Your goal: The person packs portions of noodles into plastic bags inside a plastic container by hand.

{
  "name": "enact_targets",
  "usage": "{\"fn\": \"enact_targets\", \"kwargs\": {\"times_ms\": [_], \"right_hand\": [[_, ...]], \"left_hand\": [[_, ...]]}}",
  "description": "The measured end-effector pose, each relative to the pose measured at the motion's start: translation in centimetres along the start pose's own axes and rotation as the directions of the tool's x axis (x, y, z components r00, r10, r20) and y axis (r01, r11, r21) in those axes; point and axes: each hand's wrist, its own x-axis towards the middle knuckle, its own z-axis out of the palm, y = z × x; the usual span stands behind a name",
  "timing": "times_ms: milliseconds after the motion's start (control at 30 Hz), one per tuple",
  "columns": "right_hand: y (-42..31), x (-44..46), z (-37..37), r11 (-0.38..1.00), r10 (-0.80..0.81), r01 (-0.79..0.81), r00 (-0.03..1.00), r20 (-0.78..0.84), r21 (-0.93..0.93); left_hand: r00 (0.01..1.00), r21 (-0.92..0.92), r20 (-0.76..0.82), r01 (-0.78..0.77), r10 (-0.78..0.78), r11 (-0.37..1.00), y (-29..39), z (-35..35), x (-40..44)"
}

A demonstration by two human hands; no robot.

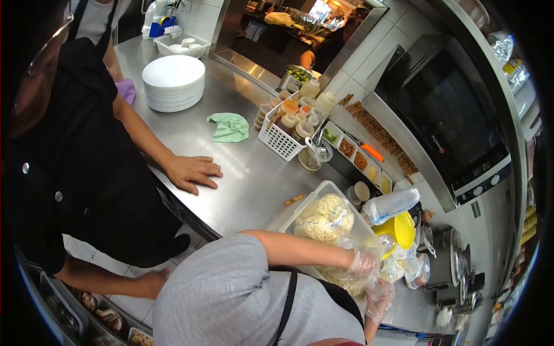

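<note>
My left hand (365, 263), in a clear plastic glove, reaches over the right end of a translucent tub (283, 222). Clear bags of pale noodles (323, 222) fill the tub. Close below it is my right hand (380, 301), also gloved, at the tub's right edge. Both hands look closed on the thin clear plastic of a noodle bag (343, 279); glove and bag film blend, so the fingertips are partly hidden. A yellow bowl (398, 230) and a clear plastic bag (392, 205) lie just past the tub.
A co-worker in black rests one hand (193, 172) flat on the steel counter (231, 196). Stacked white plates (173, 83), a green cloth (229, 127), a white sauce basket (280, 138) and topping trays (346, 148) stand there. Pots (450, 254) and a microwave (441, 112) are at right.
</note>
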Motion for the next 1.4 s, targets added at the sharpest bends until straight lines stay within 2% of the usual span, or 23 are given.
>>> {"fn": "enact_targets", "kwargs": {"times_ms": [67,200,333,400,467,500,567,633,667,700,833,867,900,933,967,1000,1100,1167,1200,1267,1300,1367,1400], "right_hand": [[1.4,0.1,0.2,0.997,0.003,-0.002,1.0,-0.007,0.083],[2.9,0.4,0.7,0.979,0.016,-0.011,1.0,-0.026,0.201],[1.0,1.3,-0.3,0.999,-0.033,0.026,0.983,0.183,0.041],[1.1,1.6,-0.4,0.961,0.102,-0.145,0.977,0.185,0.234],[2.1,1.6,0.0,0.926,0.138,-0.187,0.976,0.166,0.328],[2.5,1.6,0.1,0.88,0.181,-0.229,0.972,0.152,0.417],[1.3,1.9,0.1,0.841,0.135,-0.187,0.981,0.137,0.508],[0.3,2.2,-0.3,0.792,0.106,-0.153,0.988,0.114,0.591],[0.2,2.2,-0.7,0.829,0.173,-0.221,0.975,0.141,0.514],[0.2,2.1,-1.0,0.854,0.247,-0.293,0.956,0.16,0.43],[4.7,2.5,-1.0,0.996,-0.011,-0.01,0.974,0.225,0.09],[5.1,2.4,-0.9,0.995,-0.034,0.015,0.979,0.201,0.098],[5.5,2.3,-0.8,0.994,-0.058,0.04,0.983,0.176,0.105],[5.5,2.1,-0.5,0.997,-0.048,0.043,0.995,0.088,0.062],[4.0,2.8,-0.7,0.825,0.319,-0.405,0.909,0.268,0.394],[3.1,2.4,-0.3,0.778,0.32,-0.354,0.934,0.156,0.519],[2.3,3.0,-0.5,0.793,0.325,-0.366,0.93,0.171,0.487],[3.2,3.3,-0.6,0.407,0.273,-0.461,0.885,0.376,0.789],[3.6,3.4,-0.6,0.396,0.279,-0.465,0.882,0.379,0.792],[4.5,3.8,-0.6,0.568,0.076,-0.35,0.923,0.376,0.745],[5.2,4.1,-0.4,0.562,0.075,-0.356,0.921,0.383,0.747],[6.5,4.7,0.4,0.468,-0.246,-0.14,0.928,0.281,0.872],[6.8,5.1,0.5,0.461,-0.25,-0.146,0.925,0.286,0.875]], "left_hand": [[0.975,-0.271,-0.191,0.061,-0.116,0.961,0.4,-0.1,-1.2],[0.975,-0.251,-0.091,0.174,-0.203,0.952,1.6,-2.6,-2.8],[0.958,-0.281,-0.246,0.078,-0.151,0.956,1.6,-2.0,-3.3],[0.947,-0.268,-0.281,0.079,-0.157,0.96,1.1,-0.8,-3.1],[0.836,-0.348,-0.53,-0.058,-0.145,0.936,0.8,0.5,-3.1],[0.836,-0.347,-0.528,-0.051,-0.15,0.936,0.9,0.2,-3.3],[0.914,-0.572,-0.346,-0.028,-0.21,0.82,1.3,-1.4,-3.9],[0.907,-0.652,-0.363,-0.083,-0.214,0.754,1.5,-2.0,-4.3],[0.899,-0.722,-0.381,-0.143,-0.217,0.677,1.6,-2.1,-4.5],[0.917,-0.753,-0.322,-0.098,-0.234,0.651,1.4,-2.2,-4.6],[0.929,-0.754,-0.224,0.027,-0.295,0.657,1.2,-2.3,-4.9],[0.953,-0.801,-0.086,0.106,-0.289,0.589,1.4,-3.3,-4.8],[0.933,-0.802,-0.132,0.098,-0.335,0.589,1.7,-2.8,-5.0],[0.954,-0.798,-0.126,0.066,-0.273,0.599,1.5,-3.0,-4.8],[0.94,-0.774,-0.16,0.07,-0.303,0.629,1.5,-2.4,-4.9],[0.929,-0.772,-0.168,0.083,-0.329,0.63,1.2,-1.7,-4.9],[0.923,-0.792,-0.13,0.123,-0.362,0.598,1.8,-1.1,-4.3],[0.884,-0.997,-0.082,-0.077,-0.461,0.029,4.5,-4.9,-3.3],[0.885,-0.998,-0.07,-0.065,-0.461,0.027,4.4,-4.6,-3.2],[0.875,-0.977,-0.102,-0.178,-0.473,-0.119,4.2,-4.0,-3.0],[0.872,-0.978,-0.096,-0.173,-0.479,-0.119,4.2,-3.9,-3.0],[0.859,-0.962,-0.147,-0.239,-0.49,-0.131,4.2,-3.5,-3.0],[0.854,-0.963,-0.144,-0.237,-0.5,-0.127,4.5,-3.3,-2.9]]}}
